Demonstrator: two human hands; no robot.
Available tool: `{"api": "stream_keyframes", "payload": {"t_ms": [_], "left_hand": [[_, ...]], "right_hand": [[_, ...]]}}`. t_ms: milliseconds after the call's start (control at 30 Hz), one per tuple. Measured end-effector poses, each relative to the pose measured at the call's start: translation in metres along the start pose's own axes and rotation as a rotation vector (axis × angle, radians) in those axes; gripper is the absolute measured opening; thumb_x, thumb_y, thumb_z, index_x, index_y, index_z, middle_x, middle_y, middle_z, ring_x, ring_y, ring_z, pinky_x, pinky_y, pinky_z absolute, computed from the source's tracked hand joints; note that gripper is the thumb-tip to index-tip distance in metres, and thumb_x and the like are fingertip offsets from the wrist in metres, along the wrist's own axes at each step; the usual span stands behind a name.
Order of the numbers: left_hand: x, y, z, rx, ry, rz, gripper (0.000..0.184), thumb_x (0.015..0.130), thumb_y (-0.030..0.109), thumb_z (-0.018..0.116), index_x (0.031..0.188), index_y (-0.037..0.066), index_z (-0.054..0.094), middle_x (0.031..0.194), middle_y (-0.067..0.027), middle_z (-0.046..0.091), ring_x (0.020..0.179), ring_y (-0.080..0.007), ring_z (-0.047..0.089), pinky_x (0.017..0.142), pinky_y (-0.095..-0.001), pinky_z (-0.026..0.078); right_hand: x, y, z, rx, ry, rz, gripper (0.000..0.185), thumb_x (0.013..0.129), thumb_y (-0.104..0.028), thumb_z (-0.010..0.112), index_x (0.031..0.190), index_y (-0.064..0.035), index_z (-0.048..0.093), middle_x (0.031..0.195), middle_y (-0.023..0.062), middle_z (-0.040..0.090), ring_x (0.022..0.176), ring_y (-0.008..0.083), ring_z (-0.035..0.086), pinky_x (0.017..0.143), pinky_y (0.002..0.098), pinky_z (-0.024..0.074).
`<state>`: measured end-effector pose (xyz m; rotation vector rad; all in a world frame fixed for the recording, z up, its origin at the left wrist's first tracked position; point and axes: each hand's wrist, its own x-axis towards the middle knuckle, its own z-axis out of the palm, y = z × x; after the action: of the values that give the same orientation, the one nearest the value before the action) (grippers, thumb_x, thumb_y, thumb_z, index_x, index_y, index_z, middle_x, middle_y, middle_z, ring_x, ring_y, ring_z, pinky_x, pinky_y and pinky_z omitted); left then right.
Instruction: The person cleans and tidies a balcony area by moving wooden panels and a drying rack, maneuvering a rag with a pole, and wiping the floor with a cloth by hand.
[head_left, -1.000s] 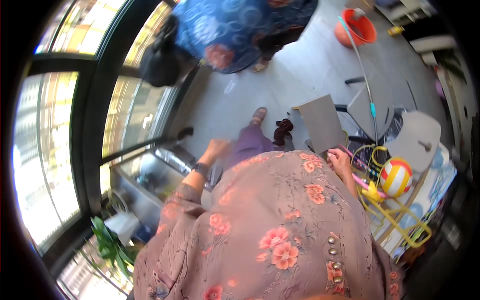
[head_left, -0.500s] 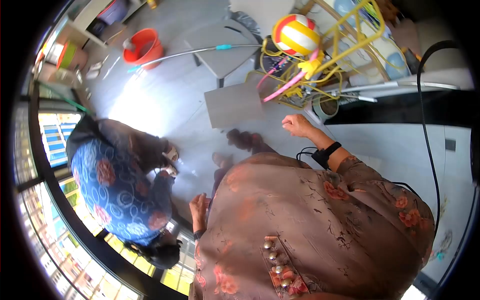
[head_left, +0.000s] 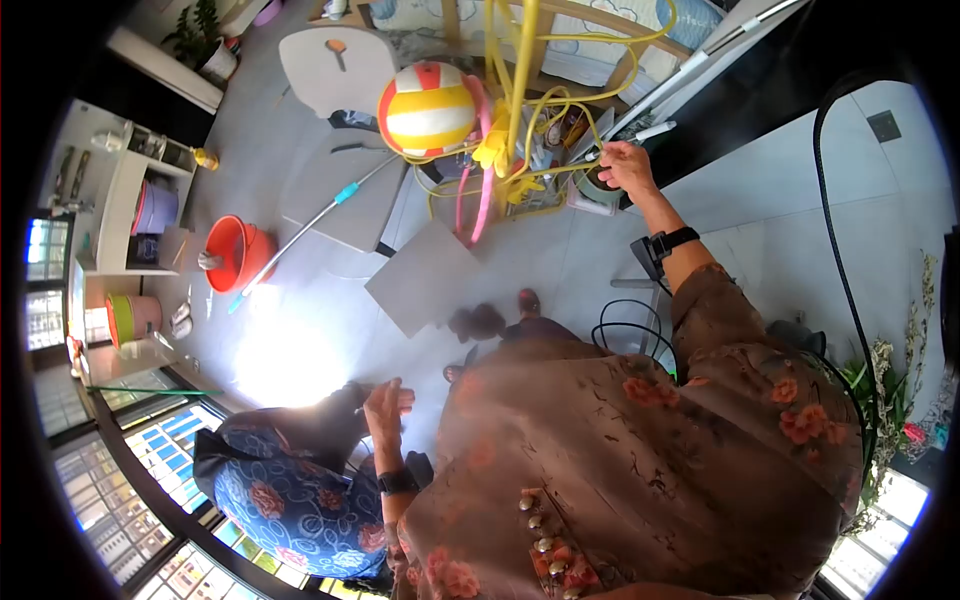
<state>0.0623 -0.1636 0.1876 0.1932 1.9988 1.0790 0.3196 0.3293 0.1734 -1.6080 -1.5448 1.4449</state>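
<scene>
The floor (head_left: 565, 265) is smooth and glossy, with a white glare. The orange bucket (head_left: 262, 252) looks like smooth plastic, the pole (head_left: 308, 227) like shiny metal. The ball (head_left: 430, 108) is smooth; the yellow frame (head_left: 522, 80) resembles coated metal. The floral shirt (head_left: 620, 450) is creased, matt cloth.

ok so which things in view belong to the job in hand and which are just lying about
Likely the job's, being nearest the right hand (contact unclear):
yellow rack
pot

Seemingly just lying about, not in hand:
ball
orange bucket
teal pole
grey board
</scene>
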Motion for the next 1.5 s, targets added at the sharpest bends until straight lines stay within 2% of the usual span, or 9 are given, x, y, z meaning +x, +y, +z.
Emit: {"api": "stream_keyframes", "payload": {"t_ms": [300,400,533,600,633,833,967,1000,1500], "left_hand": [[0.025,0.263,0.107,0.238,-0.162,0.772,0.043,0.085,0.034,0.058,0.105,-0.004,0.057,0.080,-0.0074,0.064,0.075,-0.0135,0.058,0.067,-0.0246,0.045],[0.020,0.334,0.146,0.258,-0.206,0.881,0.042,0.086,0.032,0.058,0.108,-0.004,0.056,0.090,-0.0087,0.063,0.085,-0.0143,0.057,0.076,-0.0269,0.044],[0.033,0.389,0.189,0.205,-0.190,1.028,0.052,0.084,0.035,0.059,0.119,-0.001,0.049,0.103,-0.0124,0.060,0.099,-0.0190,0.056,0.085,-0.0323,0.044],[0.050,0.408,0.205,0.236,-0.137,1.109,0.056,0.086,0.040,0.054,0.122,-0.001,0.046,0.108,-0.0149,0.059,0.102,-0.0227,0.056,0.087,-0.0349,0.043],[0.058,0.416,0.211,0.228,-0.128,1.138,0.056,0.087,0.041,0.052,0.123,-0.001,0.045,0.109,-0.0153,0.058,0.102,-0.0241,0.056,0.087,-0.0356,0.044],[0.101,0.449,0.226,0.015,-0.652,1.016,0.051,0.093,0.040,0.033,0.123,0.001,0.045,0.123,-0.0198,0.049,0.114,-0.0309,0.049,0.096,-0.0410,0.038],[0.107,0.465,0.228,-0.029,-0.931,0.797,0.045,0.096,0.029,0.032,0.123,-0.008,0.038,0.081,-0.0064,0.054,0.079,-0.0184,0.054,0.086,-0.0358,0.042],[0.105,0.462,0.235,-0.070,-0.722,0.815,0.041,0.097,0.022,0.030,0.122,-0.009,0.035,0.066,-0.0001,0.035,0.060,-0.0121,0.037,0.073,-0.0317,0.038],[0.106,0.466,0.217,0.024,-0.644,0.816,0.044,0.097,0.017,0.027,0.131,-0.011,0.022,0.057,0.0040,0.025,0.048,-0.0048,0.023,0.056,-0.0233,0.028]], "right_hand": [[0.096,0.060,-0.025,0.106,0.078,0.147,0.025,0.080,-0.020,0.058,0.100,-0.0045,0.057,0.081,0.0091,0.061,0.063,0.0197,0.063,0.050,0.0308,0.0483],[0.107,0.097,-0.020,-0.029,0.134,0.257,0.019,0.079,-0.021,0.056,0.077,-0.0025,0.060,0.064,0.0105,0.061,0.051,0.0208,0.061,0.041,0.0328,0.0456],[0.127,0.162,0.009,0.174,0.096,0.527,0.025,0.076,-0.020,0.061,0.087,0.0020,0.059,0.067,0.0103,0.059,0.061,0.0246,0.062,0.051,0.0376,0.0512],[0.143,0.193,0.028,0.558,0.095,0.613,0.036,0.076,-0.017,0.064,0.108,-0.0060,0.053,0.106,0.0133,0.054,0.079,0.0351,0.058,0.067,0.0507,0.0481],[0.146,0.195,0.036,0.573,0.102,0.623,0.036,0.076,-0.017,0.064,0.108,-0.0060,0.053,0.106,0.0133,0.054,0.079,0.0351,0.058,0.067,0.0507,0.0481],[0.175,0.212,0.080,1.164,0.137,0.523,0.037,0.078,-0.015,0.062,0.111,-0.0042,0.050,0.115,0.0129,0.040,0.103,0.0415,0.045,0.084,0.0575,0.0419],[0.170,0.215,0.093,1.374,0.216,0.500,0.038,0.080,-0.012,0.060,0.114,-0.0042,0.047,0.120,0.0143,0.038,0.109,0.0416,0.042,0.086,0.0595,0.0394],[0.171,0.205,0.092,1.428,0.267,0.536,0.038,0.081,-0.011,0.059,0.116,-0.0045,0.045,0.121,0.0141,0.038,0.112,0.0409,0.040,0.087,0.0591,0.0387],[0.124,0.208,0.108,1.250,0.333,0.583,0.023,0.080,-0.009,0.058,0.101,-0.0090,0.047,0.100,0.0087,0.051,0.086,0.0287,0.053,0.070,0.0462,0.0504]]}}
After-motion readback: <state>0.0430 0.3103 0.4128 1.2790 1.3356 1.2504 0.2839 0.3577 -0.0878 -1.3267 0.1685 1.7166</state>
